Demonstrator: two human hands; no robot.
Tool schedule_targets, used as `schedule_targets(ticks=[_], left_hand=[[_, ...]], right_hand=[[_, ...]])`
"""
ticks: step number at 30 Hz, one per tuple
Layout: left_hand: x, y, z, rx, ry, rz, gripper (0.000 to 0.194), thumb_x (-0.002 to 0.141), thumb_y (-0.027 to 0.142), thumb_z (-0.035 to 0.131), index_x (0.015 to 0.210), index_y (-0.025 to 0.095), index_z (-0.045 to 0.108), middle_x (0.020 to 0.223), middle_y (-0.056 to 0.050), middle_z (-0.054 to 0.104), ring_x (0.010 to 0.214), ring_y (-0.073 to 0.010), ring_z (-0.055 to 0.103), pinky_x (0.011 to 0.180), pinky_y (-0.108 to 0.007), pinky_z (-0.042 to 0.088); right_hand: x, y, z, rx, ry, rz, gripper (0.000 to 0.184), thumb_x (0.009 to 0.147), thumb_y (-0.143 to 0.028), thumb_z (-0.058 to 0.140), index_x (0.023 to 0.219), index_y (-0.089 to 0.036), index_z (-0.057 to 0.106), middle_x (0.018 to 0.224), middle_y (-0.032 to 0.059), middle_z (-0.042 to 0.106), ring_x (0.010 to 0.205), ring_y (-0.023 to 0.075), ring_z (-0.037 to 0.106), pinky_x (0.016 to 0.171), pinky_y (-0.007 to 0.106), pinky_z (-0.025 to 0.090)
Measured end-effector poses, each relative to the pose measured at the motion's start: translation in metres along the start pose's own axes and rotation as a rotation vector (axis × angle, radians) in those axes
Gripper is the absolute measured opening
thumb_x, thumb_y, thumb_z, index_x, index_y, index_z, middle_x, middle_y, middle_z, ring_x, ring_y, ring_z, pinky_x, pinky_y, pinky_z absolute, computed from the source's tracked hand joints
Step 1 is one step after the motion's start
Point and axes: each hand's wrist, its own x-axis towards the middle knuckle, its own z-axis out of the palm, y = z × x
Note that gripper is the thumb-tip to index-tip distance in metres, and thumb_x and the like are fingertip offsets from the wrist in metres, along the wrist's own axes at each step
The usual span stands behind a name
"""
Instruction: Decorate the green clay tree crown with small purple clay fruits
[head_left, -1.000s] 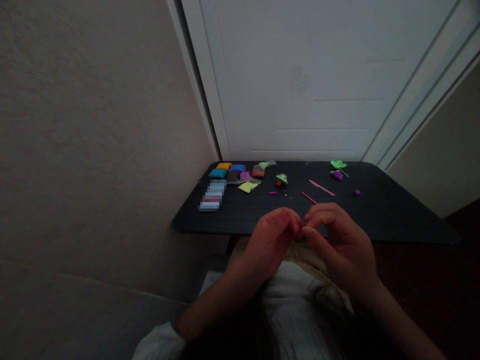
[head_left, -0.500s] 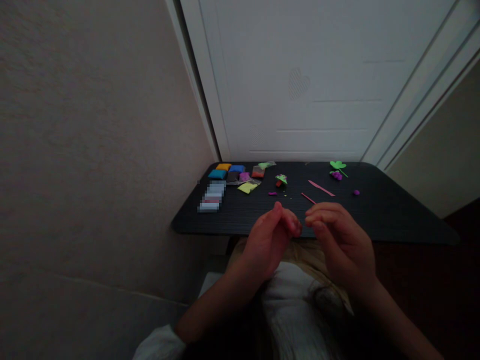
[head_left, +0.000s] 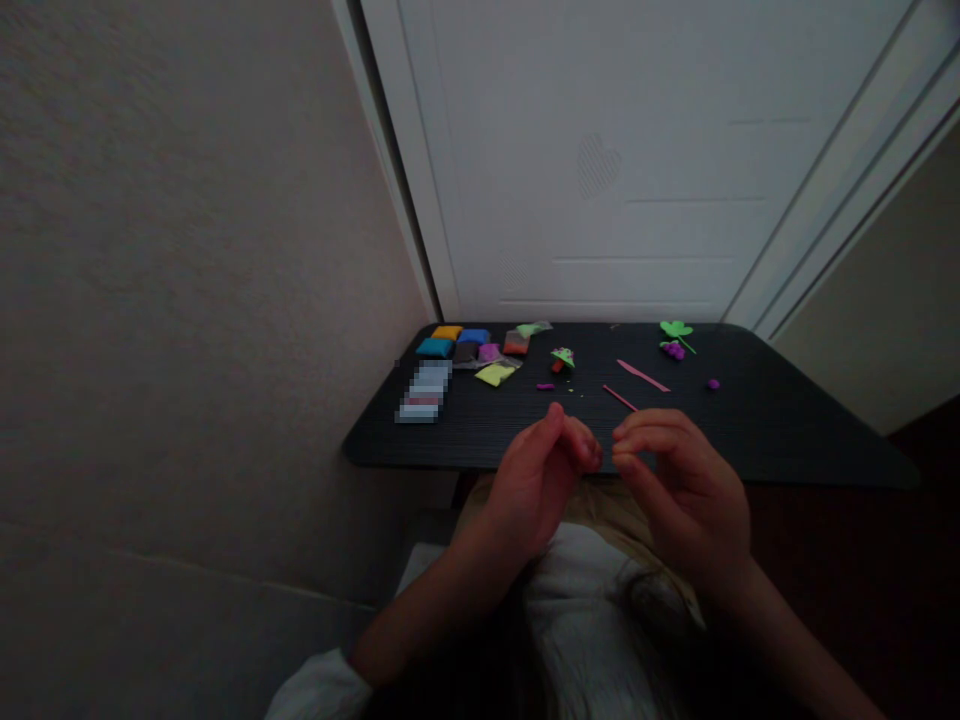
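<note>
Over the table's near edge, my left hand (head_left: 534, 482) is closed, its fingers curled in and its thumb pointing up. Whatever it may hold is hidden. My right hand (head_left: 697, 495) faces it across a small gap, thumb and fingertips pinched together; anything between them is too small to make out. Just beyond the right fingertips lies a thin pink stick (head_left: 619, 397), and past it a pink plastic clay knife (head_left: 643, 376). A small clay mushroom (head_left: 562, 359) with a green spotted cap and red stem sits farther back, near a purple clay strip (head_left: 545, 387).
Several clay packets stand at the back left of the black table (head_left: 465, 440), including a yellow packet (head_left: 496, 374) and a teal packet (head_left: 435, 348). A blurred-out pale item (head_left: 426, 390) is near them. At right are a green clover shape (head_left: 676, 329), purple clay clusters (head_left: 673, 350) and a purple ball (head_left: 713, 385).
My right thumb and fingertips have drawn together into a tighter pinch, with the hand turned slightly. My left hand stays nearly still. Things on the table have not moved.
</note>
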Motion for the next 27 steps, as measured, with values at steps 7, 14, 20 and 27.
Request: schedule_targets(ticks=[7,14,20,27], left_hand=[[0.001,-0.001,0.0,0.053,0.019,0.017,0.041,0.086,0.034,0.036,0.056,0.014,0.056,0.059,-0.001,0.047,0.063,-0.0109,0.045,0.067,-0.027,0.035],[-0.002,-0.001,-0.002,0.212,0.063,0.117,0.03,0.084,0.032,0.041,0.077,0.017,0.066,0.073,-0.002,0.054,0.071,-0.0116,0.046,0.068,-0.026,0.035],[-0.011,0.002,0.001,0.57,0.075,0.236,0.035,0.086,0.03,0.036,0.084,0.024,0.07,0.08,-0.003,0.05,0.082,-0.0141,0.044,0.079,-0.028,0.033],[-0.012,0.008,0.0,0.678,-0.025,0.271,0.038,0.086,0.035,0.034,0.081,0.024,0.071,0.081,-0.004,0.049,0.081,-0.0158,0.046,0.077,-0.028,0.033]], right_hand=[[0.0,0.001,0.001,0.035,-0.008,0.001,0.014,0.072,-0.007,0.059,0.079,-0.019,0.054,0.082,0.0004,0.053,0.082,0.0118,0.051,0.072,0.028,0.041],[-0.001,0.003,0.002,-0.014,0.035,0.008,0.015,0.071,-0.007,0.059,0.079,-0.019,0.054,0.083,0.0008,0.053,0.082,0.0128,0.051,0.073,0.03,0.041],[0.0,0.006,0.002,-0.017,0.106,0.046,0.013,0.072,-0.01,0.059,0.079,-0.021,0.055,0.083,0.0006,0.052,0.082,0.0143,0.051,0.075,0.033,0.041],[0.002,0.005,-0.009,-0.001,0.0,0.136,0.019,0.068,-0.02,0.066,0.083,-0.023,0.056,0.082,0.0,0.056,0.079,0.0152,0.055,0.072,0.032,0.045]])
